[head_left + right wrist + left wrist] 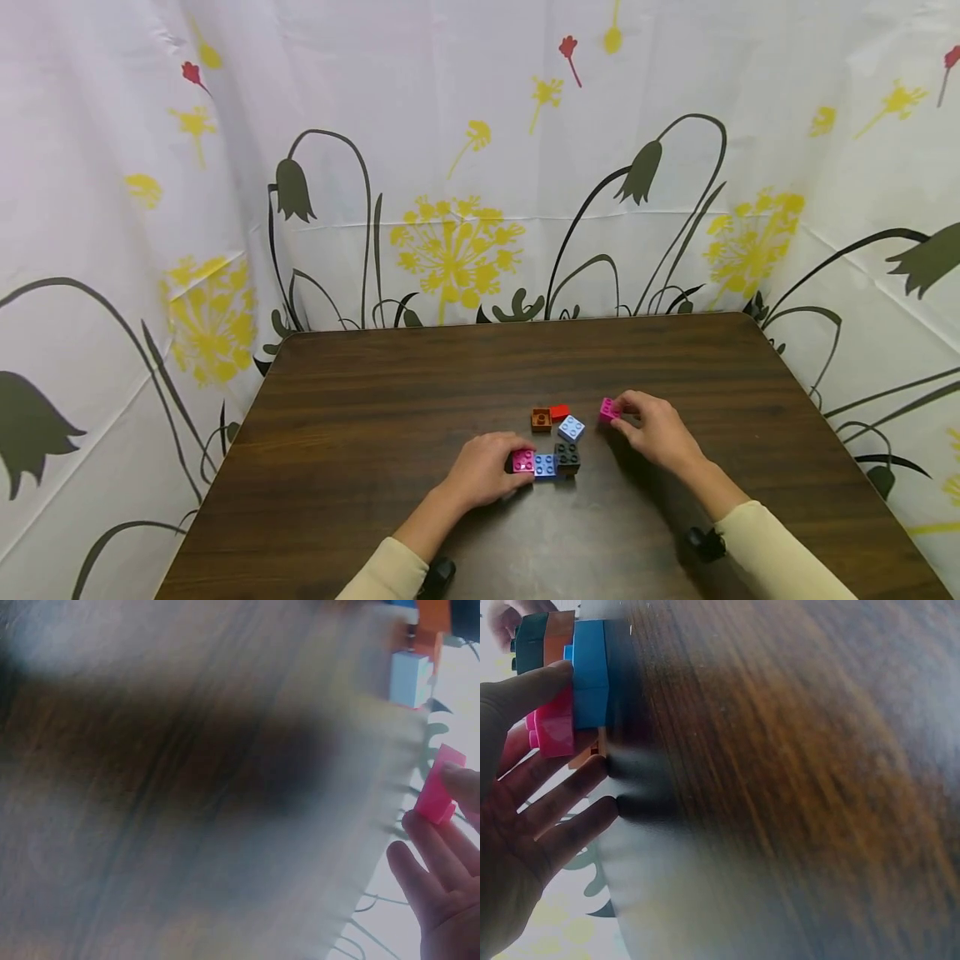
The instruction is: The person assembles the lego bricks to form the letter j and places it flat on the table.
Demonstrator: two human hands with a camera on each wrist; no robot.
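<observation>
My left hand [483,468] holds a pink toy brick [522,461] at the left end of a small joined assembly, thumb on the near side. The pink brick sits on a blue brick [591,682]; an orange brick [559,634] and a dark brick [531,641] show stacked at the assembly's other end. To the right, my right hand [660,432] pinches another pink brick [436,786] between thumb and fingers, apart from the other bricks. A light blue brick [572,428] lies turned at an angle just behind the assembly.
Behind the assembly, a brown-orange brick [542,419] lies beside a red brick [559,412]. All stand on a dark wood table [360,433]. A white flower-patterned curtain [465,125] hangs along its far edge and sides.
</observation>
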